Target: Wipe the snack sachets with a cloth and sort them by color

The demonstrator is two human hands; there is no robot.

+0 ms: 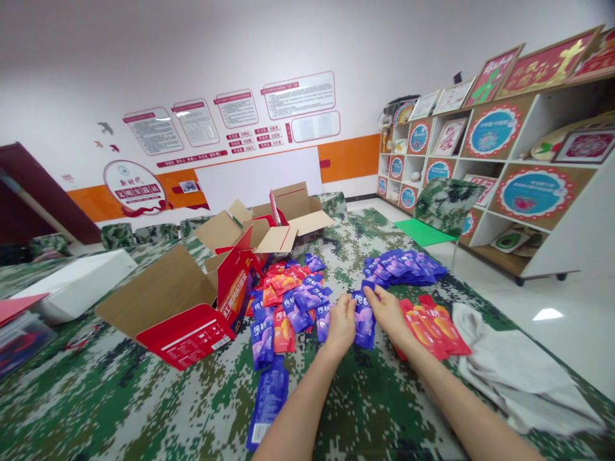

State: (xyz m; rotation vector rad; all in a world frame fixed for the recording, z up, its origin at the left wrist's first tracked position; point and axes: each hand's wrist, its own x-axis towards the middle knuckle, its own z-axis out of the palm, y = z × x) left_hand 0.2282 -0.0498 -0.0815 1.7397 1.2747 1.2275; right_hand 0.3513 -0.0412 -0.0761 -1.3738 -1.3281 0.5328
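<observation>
A purple pouch (pixel 364 320) with white lettering hangs upright between my hands. My right hand (pixel 385 310) pinches its upper right corner. My left hand (pixel 342 323) is closed at the pouch's left edge, its fingertips partly hidden. Left of my hands lies a loose heap of purple and red pouches (pixel 298 301). Beyond my right hand is an overlapping stack of purple pouches (pixel 408 266). Several red pouches (pixel 435 326) lie in a row beside my right forearm. One purple pouch (pixel 269 400) lies back side up near my left forearm.
Opened red cardboard boxes (pixel 192 336) stand left and behind the heap on a camouflage tablecloth (pixel 202 410). A grey-white cloth (pixel 519 371) lies at the right edge. A white foam box (pixel 81 282) sits far left. Shelves (pixel 538 224) and a camouflage-covered chair (pixel 446 205) stand beyond the table.
</observation>
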